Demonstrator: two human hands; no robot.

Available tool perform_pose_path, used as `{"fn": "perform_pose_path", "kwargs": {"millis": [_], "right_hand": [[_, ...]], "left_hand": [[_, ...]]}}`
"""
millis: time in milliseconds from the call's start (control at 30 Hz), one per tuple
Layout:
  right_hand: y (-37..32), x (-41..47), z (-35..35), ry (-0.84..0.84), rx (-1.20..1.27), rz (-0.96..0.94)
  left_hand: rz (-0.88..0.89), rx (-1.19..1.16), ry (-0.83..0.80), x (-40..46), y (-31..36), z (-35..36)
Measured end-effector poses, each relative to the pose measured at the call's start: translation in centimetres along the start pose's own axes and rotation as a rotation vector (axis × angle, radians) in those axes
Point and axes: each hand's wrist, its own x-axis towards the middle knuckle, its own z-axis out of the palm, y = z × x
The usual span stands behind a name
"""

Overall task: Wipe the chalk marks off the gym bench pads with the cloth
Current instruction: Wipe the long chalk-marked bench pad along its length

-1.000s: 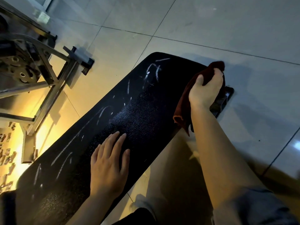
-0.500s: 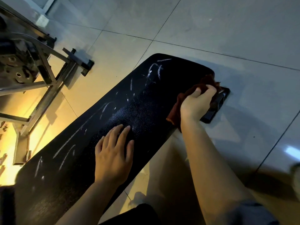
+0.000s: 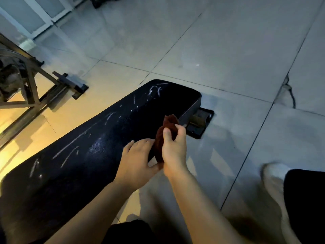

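Over the worktop's right edge, my right hand (image 3: 173,148) has its grip pinched on the cloth (image 3: 165,136); my left hand (image 3: 137,159) lies loose beside it, perhaps touching its lower end. Chalk marks (image 3: 70,152) streak the bench pad (image 3: 52,182) from near to far, so most wiping remains. Bare floor (image 3: 228,67) gives open room right and beyond.

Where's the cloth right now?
In the head view, the dark red cloth is bunched in the right hand, just right of the left hand, above the bench pad's right edge.
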Motion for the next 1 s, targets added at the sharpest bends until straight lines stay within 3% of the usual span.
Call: {"fn": "perform_pose_path", "kwargs": {"millis": [67, 133, 267, 367, 533, 633, 700, 833, 1000], "right_hand": [[-1.7, -1.8, -0.1, -0.043, 0.014, -0.096], [-3.7, -3.6, -0.5, -0.038, 0.033, -0.179], [-8.0, -6.7, -2.0, -0.026, 0.052, -0.260], [-10.3, -8.1, -3.0, -0.013, -0.078, -0.327], [-13.9, -9.7, -5.7, 0.089, -0.843, -0.629], [-16.4, -10.7, -7.3, 0.043, -1.213, -0.717], [-17.7, -11.0, -7.8, -0.103, -1.206, -0.629], [-17.6, -11.3, -7.7, -0.399, -0.940, -0.439], [-17.1, -9.8, -5.9, -0.385, -0.946, -0.464]], "left_hand": [[-0.107, -0.322, 0.137, -0.4, 1.5, -1.2], [-0.172, -0.578, 0.153, -0.9, 2.3, -2.4], [-0.106, -0.769, 0.082, -2.1, 2.8, -4.2], [-0.077, -0.719, 0.069, -2.9, 2.7, -5.6], [-0.045, -0.622, 0.105, -4.4, 1.1, -8.5], [0.035, -0.616, 0.107, -5.3, 0.7, -10.9], [0.056, -0.606, 0.125, -5.8, 0.4, -12.4], [0.056, -0.536, 0.174, -6.1, -0.3, -14.2], [-0.033, -0.368, 0.258, -5.7, -1.9, -15.2]]}}
